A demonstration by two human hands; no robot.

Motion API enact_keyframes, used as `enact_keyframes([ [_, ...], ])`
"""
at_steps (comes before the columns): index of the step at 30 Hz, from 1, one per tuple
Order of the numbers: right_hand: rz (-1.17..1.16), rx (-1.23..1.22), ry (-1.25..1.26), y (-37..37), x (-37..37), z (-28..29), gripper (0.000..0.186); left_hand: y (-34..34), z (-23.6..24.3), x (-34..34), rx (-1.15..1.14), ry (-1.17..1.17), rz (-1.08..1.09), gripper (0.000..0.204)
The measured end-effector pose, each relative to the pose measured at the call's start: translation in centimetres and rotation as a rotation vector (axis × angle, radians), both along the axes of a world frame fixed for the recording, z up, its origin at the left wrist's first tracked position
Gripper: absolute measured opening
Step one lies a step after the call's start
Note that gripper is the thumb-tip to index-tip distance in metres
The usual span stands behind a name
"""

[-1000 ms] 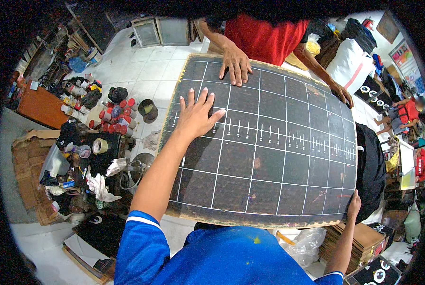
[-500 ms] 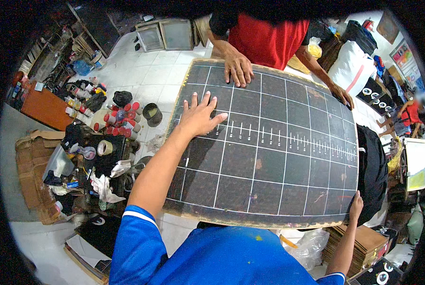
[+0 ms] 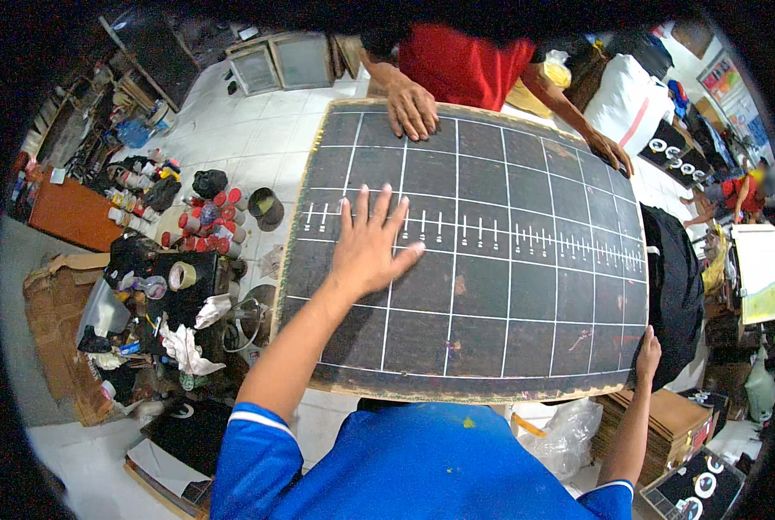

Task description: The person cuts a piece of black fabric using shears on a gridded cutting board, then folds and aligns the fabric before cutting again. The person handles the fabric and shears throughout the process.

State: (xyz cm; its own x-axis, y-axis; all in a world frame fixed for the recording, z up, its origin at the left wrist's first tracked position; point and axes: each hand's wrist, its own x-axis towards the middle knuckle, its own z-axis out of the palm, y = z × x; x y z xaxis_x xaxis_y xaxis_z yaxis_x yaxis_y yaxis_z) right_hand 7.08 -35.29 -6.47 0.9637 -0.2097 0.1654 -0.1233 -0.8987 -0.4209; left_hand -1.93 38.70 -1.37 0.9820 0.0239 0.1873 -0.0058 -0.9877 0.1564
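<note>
A large black board (image 3: 474, 338) with white grid lines and a row of white ruler marks lies in front of me. My left hand (image 3: 372, 247) rests palm down on its left part, fingers spread. At the near right edge, my right hand (image 3: 650, 355) holds the board's side, its fingers close together and partly hidden. Across from me stands a person in a red shirt (image 3: 465, 65). One hand of that person (image 3: 411, 108) lies flat on the far edge, and the other (image 3: 610, 154) rests over the far right corner.
Left, a low table (image 3: 198, 286) carries a tape roll (image 3: 182, 276) and rags, near red-lidded containers (image 3: 218, 224) and a dark bucket (image 3: 266, 208). Framed screens (image 3: 279, 65) lean at the back. Black fabric (image 3: 671, 295) hangs beyond the right edge; stacked cardboard (image 3: 664, 420) sits near right.
My left hand has slid nearer to me over the board, its fingers still spread. The board and the other person's hands appear slightly farther left and higher in view.
</note>
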Motion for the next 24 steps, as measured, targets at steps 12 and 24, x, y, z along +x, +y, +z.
enact_keyframes([
  [12,-0.06,-0.002,-0.032,1.8,-0.6,0.6,0.072,-7.0,2.6,-5.8,-0.077,0.117,-0.045,0.083],
  [24,-0.087,-0.063,-0.042,3.8,-0.9,1.8,0.068,-8.4,2.6,-4.8,-0.076,0.157,0.023,0.085],
])
